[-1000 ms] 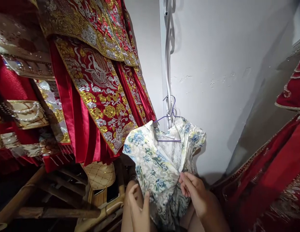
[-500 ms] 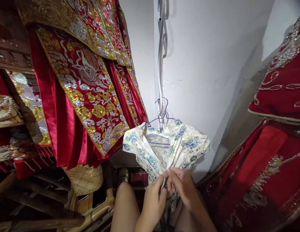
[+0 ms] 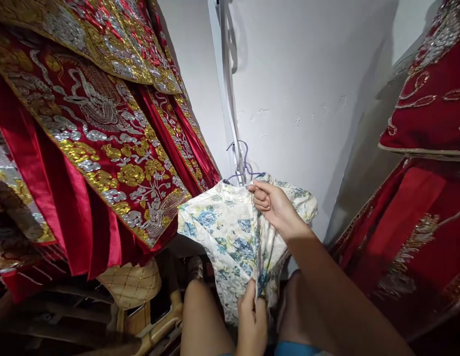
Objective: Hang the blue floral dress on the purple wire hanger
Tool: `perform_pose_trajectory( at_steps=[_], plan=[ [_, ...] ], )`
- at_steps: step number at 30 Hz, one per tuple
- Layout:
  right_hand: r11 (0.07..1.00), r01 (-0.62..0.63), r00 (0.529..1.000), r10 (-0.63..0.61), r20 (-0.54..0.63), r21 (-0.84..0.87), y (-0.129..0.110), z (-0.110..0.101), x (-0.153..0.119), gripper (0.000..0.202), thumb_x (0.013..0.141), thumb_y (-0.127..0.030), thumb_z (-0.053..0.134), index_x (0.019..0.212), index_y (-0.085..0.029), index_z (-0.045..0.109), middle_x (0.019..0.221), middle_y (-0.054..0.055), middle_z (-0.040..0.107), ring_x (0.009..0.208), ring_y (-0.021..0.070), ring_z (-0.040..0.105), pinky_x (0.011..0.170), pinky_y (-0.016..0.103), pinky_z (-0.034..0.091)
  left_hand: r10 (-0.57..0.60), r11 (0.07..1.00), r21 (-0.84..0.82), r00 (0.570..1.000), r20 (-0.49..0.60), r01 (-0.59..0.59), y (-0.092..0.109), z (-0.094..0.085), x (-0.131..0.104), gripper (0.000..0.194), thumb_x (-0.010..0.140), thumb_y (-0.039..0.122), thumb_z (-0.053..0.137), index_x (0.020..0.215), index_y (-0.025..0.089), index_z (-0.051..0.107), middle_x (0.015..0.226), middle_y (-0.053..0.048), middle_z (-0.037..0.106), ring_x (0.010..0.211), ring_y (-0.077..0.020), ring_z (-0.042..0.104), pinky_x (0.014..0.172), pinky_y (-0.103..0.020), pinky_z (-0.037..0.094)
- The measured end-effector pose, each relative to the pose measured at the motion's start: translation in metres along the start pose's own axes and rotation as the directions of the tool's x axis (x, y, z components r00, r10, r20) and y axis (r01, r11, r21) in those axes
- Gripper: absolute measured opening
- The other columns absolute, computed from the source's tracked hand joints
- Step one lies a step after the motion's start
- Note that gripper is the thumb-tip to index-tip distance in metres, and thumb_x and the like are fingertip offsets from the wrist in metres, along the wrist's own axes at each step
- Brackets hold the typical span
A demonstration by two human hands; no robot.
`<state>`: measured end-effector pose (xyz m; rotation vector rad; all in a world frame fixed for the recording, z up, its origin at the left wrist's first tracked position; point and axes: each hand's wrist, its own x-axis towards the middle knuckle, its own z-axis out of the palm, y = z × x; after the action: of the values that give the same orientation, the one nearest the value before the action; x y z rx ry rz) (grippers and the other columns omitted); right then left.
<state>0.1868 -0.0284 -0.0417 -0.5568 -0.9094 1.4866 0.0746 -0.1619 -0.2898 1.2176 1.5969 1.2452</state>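
A white shirt [image 3: 230, 232] with blue and yellow flowers hangs in front of me on a purple hanger [image 3: 246, 159]. Its front panels now lie together, and the collar stands at the top. My right hand [image 3: 269, 202] is closed on the shirt's front edge, just below the collar. Lower down the same edge, my left hand [image 3: 252, 314] pinches the fabric between thumb and fingers. The shirt's bottom is hidden behind my left hand and between my legs.
A grey metal strip [image 3: 226, 84] on the white wall [image 3: 289, 74] bears the hanger. To the left hangs a red garment [image 3: 129, 148] with gold and silver embroidery. Another red beaded garment [image 3: 400, 237] is on the right. A bamboo chair [image 3: 159, 329] with a quilted cushion [image 3: 135, 284] stands lower left.
My right hand has risen from the shirt's middle to its collar, drawing the open neckline together. My left hand has slid lower along the front edge. The view has shifted slightly.
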Motion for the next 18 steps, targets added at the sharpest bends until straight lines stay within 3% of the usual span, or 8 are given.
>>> perform_pose_trajectory(
  at_steps=[3, 5, 7, 9, 11, 13, 15, 18],
  plan=[
    [0.99, 0.069, 0.997, -0.074, -0.03, -0.125, 0.007, 0.001, -0.012, 0.034, 0.073, -0.044, 0.081, 0.076, -0.012, 0.072, 0.049, -0.004, 0.051, 0.042, 0.0054, 0.038, 0.04, 0.019, 0.023, 0.064, 0.998, -0.03, 0.997, 0.049, -0.063, 0.005, 0.006, -0.001, 0.035, 0.086, 0.04, 0.054, 0.109, 0.017, 0.065, 0.101, -0.01, 0.068, 0.093, -0.0226, 0.062, 0.082, -0.028, 0.05],
    [0.977, 0.101, 0.992, -0.113, -0.056, -0.185, 0.013, -0.003, -0.022, 0.034, 0.076, -0.047, 0.078, 0.078, -0.013, 0.072, 0.049, -0.003, 0.053, 0.043, 0.0067, 0.04, 0.041, 0.02, 0.025, 0.146, 0.989, -0.053, 0.972, 0.184, -0.138, 0.022, 0.0, 0.004, 0.018, 0.088, 0.036, 0.055, 0.088, 0.019, 0.058, 0.075, -0.001, 0.056, 0.069, -0.0155, 0.051, 0.064, -0.024, 0.043],
    [0.97, 0.115, 0.989, -0.132, -0.069, -0.214, 0.016, -0.007, -0.03, 0.035, 0.075, -0.049, 0.078, 0.077, -0.015, 0.071, 0.048, -0.004, 0.052, 0.043, 0.0076, 0.04, 0.042, 0.021, 0.027, 0.237, 0.971, -0.088, 0.934, 0.268, -0.222, 0.05, -0.013, 0.013, 0.019, 0.091, 0.035, 0.055, 0.081, 0.02, 0.05, 0.067, 0.003, 0.044, 0.062, -0.0122, 0.042, 0.06, -0.022, 0.036],
    [0.965, 0.13, 0.986, -0.151, -0.076, -0.229, 0.013, -0.009, -0.034, 0.036, 0.075, -0.05, 0.077, 0.075, -0.015, 0.07, 0.046, -0.004, 0.051, 0.043, 0.0081, 0.039, 0.042, 0.022, 0.026, 0.331, 0.944, -0.097, 0.914, 0.236, -0.317, 0.085, -0.029, 0.025, 0.02, 0.094, 0.037, 0.056, 0.086, 0.019, 0.051, 0.07, 0.004, 0.045, 0.064, -0.0118, 0.043, 0.063, -0.022, 0.037],
    [0.956, 0.156, 0.982, -0.178, -0.068, -0.25, 0.008, -0.008, -0.038, 0.035, 0.077, -0.05, 0.075, 0.073, -0.016, 0.069, 0.045, -0.004, 0.05, 0.043, 0.0085, 0.038, 0.043, 0.023, 0.026, 0.445, 0.896, -0.083, 0.886, 0.129, -0.437, 0.124, -0.043, 0.039, 0.019, 0.097, 0.038, 0.055, 0.098, 0.019, 0.055, 0.072, 0.003, 0.05, 0.067, -0.0124, 0.047, 0.066, -0.023, 0.039],
    [0.935, 0.198, 0.976, -0.215, -0.027, -0.293, 0.002, -0.004, -0.042, 0.034, 0.08, -0.05, 0.071, 0.072, -0.017, 0.068, 0.045, -0.004, 0.049, 0.043, 0.0089, 0.037, 0.043, 0.024, 0.027, 0.56, 0.826, -0.097, 0.829, 0.013, -0.556, 0.162, -0.053, 0.054, 0.026, 0.1, 0.038, 0.051, 0.119, 0.02, 0.054, 0.069, 0.004, 0.049, 0.063, -0.0131, 0.049, 0.064, -0.025, 0.041],
    [0.906, 0.24, 0.968, -0.249, 0.021, -0.349, -0.001, 0.0, -0.046, 0.034, 0.084, -0.049, 0.067, 0.072, -0.018, 0.068, 0.044, -0.004, 0.047, 0.043, 0.0095, 0.036, 0.044, 0.025, 0.027, 0.654, 0.755, -0.064, 0.756, 0.003, -0.653, 0.194, -0.057, 0.068, 0.036, 0.102, 0.038, 0.048, 0.134, 0.022, 0.051, 0.073, 0.002, 0.054, 0.065, -0.0146, 0.052, 0.065, -0.026, 0.043],
    [0.864, 0.309, 0.945, -0.327, 0.022, -0.398, 0.0, 0.003, -0.049, 0.034, 0.084, -0.05, 0.067, 0.071, -0.019, 0.066, 0.045, -0.005, 0.04, 0.044, 0.0096, 0.032, 0.044, 0.025, 0.023, 0.757, 0.648, 0.066, 0.651, 0.053, -0.759, 0.227, -0.056, 0.081, 0.026, 0.101, 0.036, 0.05, 0.115, 0.02, 0.065, 0.084, -0.003, 0.063, 0.074, -0.0163, 0.058, 0.07, -0.028, 0.045]
  ],
)
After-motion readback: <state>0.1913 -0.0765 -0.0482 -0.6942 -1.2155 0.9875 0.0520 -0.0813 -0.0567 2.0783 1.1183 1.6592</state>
